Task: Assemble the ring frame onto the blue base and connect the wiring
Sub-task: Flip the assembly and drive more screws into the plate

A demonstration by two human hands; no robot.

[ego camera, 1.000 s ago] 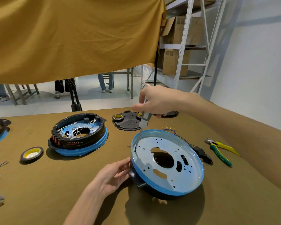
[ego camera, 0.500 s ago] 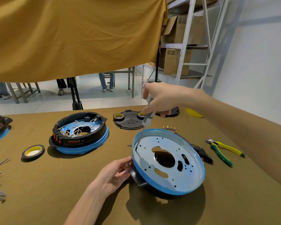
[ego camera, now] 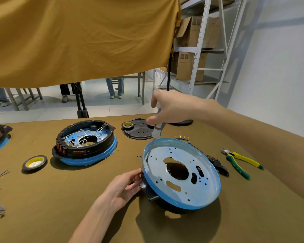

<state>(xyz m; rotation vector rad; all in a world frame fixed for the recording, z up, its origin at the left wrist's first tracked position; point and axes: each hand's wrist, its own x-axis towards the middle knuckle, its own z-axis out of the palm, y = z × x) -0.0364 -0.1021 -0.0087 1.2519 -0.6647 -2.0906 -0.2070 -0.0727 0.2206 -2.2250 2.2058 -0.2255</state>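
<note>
Head view: round blue metal base [ego camera: 197, 186] sits tilted on the brown table [ego camera: 60, 199], near centre-right. Right hand [ego camera: 172, 107] grips a clear-handled screwdriver [ego camera: 156, 133], tip at the base's far-left inner edge. Left hand [ego camera: 125, 186] holds the black ring frame [ego camera: 147, 189] under the base's left rim. Green-yellow pliers [ego camera: 239, 162] lie right.

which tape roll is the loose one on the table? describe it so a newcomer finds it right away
Start at the finished black-ringed assembly on the left half of the brown table. Just in front of it and to its left lies the black tape roll, flat on the cloth. Unlike the other tape roll, which sits on the black perforated plate at the back, this one rests alone on the bare table.
</note>
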